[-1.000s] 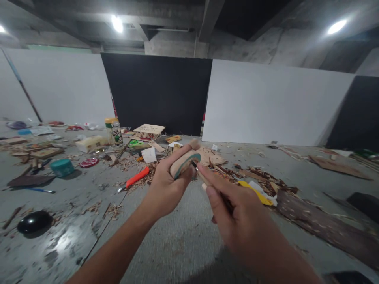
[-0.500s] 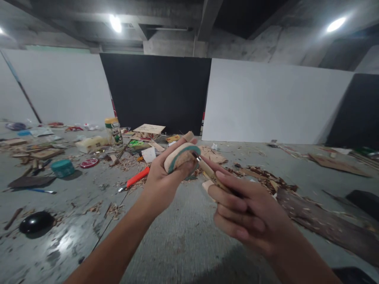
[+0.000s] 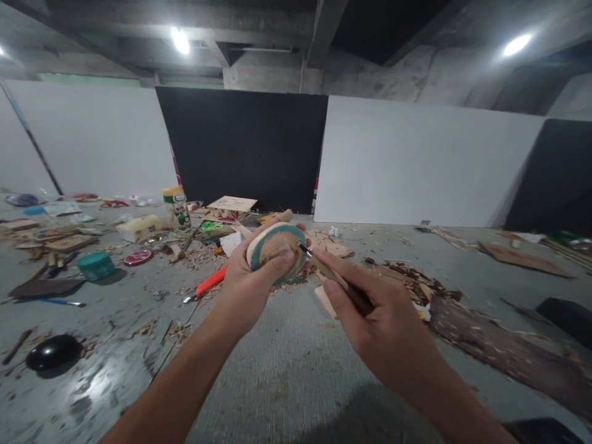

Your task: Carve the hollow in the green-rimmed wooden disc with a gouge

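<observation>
Mid-frame, the wooden piece (image 3: 274, 242) pinched in the left hand (image 3: 245, 283) has turned, baring more of its hollow (image 3: 277, 244). That seemingly eases access for the carving tool (image 3: 329, 269) gripped in the right hand (image 3: 377, 308).

Yellow-topped bottle (image 3: 177, 211) upright on floor (image 3: 277, 376); teal tub (image 3: 95, 266) near red disc (image 3: 138, 258); black dome (image 3: 54, 353), left foreground.

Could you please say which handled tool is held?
The wooden-handled metal tool, in the right hand; the long orange cutter and thin blue tool lie on the grey floor.
</observation>
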Demonstrator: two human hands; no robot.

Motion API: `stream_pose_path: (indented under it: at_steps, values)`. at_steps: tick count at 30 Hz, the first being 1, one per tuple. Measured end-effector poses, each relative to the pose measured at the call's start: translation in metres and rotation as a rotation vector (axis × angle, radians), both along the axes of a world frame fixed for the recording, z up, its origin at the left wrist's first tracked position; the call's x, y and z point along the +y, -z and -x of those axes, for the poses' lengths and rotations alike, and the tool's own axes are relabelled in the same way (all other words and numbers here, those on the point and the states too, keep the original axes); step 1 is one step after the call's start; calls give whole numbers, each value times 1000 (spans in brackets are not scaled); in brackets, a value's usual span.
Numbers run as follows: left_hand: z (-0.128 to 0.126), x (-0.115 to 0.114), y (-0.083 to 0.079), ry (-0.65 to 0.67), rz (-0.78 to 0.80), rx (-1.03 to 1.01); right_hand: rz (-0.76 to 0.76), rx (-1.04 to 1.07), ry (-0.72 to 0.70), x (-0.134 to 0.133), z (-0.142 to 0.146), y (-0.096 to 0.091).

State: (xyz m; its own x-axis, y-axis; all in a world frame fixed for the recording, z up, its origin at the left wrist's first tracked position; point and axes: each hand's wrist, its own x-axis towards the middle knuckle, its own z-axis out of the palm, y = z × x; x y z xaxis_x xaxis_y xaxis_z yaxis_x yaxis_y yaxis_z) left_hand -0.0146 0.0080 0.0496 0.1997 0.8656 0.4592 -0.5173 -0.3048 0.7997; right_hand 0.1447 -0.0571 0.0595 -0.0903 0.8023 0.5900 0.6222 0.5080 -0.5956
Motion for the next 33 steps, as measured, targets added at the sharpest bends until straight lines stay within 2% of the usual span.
stream_pose_path:
  at_steps: [7, 13, 15, 20, 25, 27, 30, 33]
  values:
    - [-1, -4, -6, 3, 77, -16, -105, -43, 41, 3, 0, 3]
    - [3, 1, 2, -22, 36, 65, -118, -88, 75, 4, -1, 6]
    - [3, 4, 6, -68, 16, 91, -86, -55, 54, 6, -1, 6]
    - [3, 7, 10, -149, -5, 158, 110, 133, -50, 11, -2, 9]
    - [5, 4, 8, -184, -14, 236, -89, 39, 21, 12, 0, 16]
    - [4, 3, 8, -176, -26, 242, -34, 76, -10, 12, 0, 16]
    - [3, 3, 9, -126, -42, 208, 144, 226, -117, 14, -3, 13]
    - [1, 2, 9, -46, -25, 144, 153, 262, -122, 13, -4, 10]
